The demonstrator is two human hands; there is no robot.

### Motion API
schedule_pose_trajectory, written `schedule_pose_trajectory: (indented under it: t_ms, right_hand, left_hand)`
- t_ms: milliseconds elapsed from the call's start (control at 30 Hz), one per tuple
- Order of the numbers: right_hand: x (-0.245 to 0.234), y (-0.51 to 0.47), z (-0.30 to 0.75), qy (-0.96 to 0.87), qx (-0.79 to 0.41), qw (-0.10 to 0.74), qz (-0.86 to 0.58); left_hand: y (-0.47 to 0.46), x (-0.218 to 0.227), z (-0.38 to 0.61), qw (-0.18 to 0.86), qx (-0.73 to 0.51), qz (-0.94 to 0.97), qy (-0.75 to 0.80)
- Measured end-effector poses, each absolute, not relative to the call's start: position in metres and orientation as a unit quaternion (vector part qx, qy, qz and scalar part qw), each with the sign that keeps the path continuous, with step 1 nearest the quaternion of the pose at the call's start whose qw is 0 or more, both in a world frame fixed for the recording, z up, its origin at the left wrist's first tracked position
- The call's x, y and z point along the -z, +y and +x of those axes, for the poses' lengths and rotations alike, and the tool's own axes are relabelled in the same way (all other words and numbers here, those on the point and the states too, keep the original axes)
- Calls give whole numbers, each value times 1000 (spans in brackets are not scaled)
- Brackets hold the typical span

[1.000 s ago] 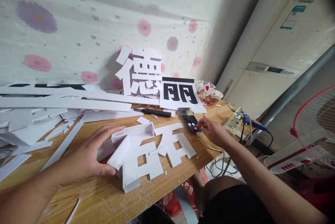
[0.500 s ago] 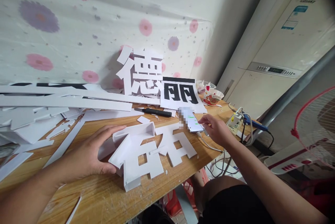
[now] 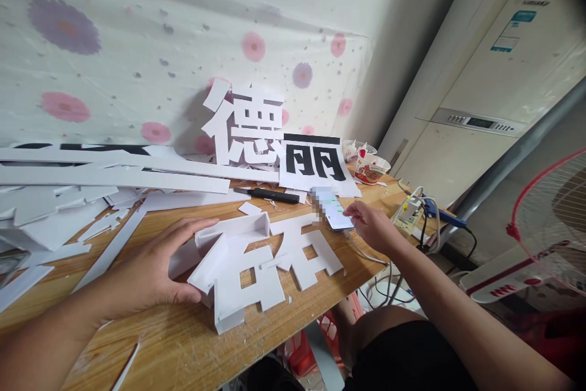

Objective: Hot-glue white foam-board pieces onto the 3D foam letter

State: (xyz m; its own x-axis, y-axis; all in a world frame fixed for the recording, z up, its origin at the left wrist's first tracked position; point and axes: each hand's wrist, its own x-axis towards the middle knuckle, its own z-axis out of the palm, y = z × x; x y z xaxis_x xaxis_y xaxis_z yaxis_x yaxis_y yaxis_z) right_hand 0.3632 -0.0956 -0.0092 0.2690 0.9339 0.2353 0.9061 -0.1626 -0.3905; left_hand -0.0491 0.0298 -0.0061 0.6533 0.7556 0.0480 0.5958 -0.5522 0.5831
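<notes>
My left hand (image 3: 169,269) spans the left end of a white foam-board character piece (image 3: 260,281), thumb on the near side and fingers on the far side. This piece has raised side walls along part of its outline and lies on the wooden table. A flat white cut-out (image 3: 315,257) lies against its right side. My right hand (image 3: 368,226) is at the lower right of a lit smartphone (image 3: 337,215), fingers curled together and a fingertip at the screen's edge. Part of the screen is blurred out. A white cable runs from the phone.
Behind stand a finished white three-dimensional character (image 3: 249,125) and a paper sheet with a black printed character (image 3: 314,162). A black pen-like tool (image 3: 274,196), a paper tub (image 3: 372,168), foam strips (image 3: 114,177), a blue-handled tool (image 3: 444,214) and a fan (image 3: 553,220) surround the work.
My right hand has shifted slightly left at the phone's lower right edge. The left hand keeps its hold, and the view has moved very little.
</notes>
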Motion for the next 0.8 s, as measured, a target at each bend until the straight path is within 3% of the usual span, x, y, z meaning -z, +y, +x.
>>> schedule_pose_trajectory:
  t_ms: [533,800]
  right_hand:
    - [12,-81,343,-657,-70,193,-726]
    - [12,-80,350,-629,-31,244,-738]
  left_hand:
    - [27,4,-48,292,-164,862,382]
    - [31,6,-51,305,-140,863,378]
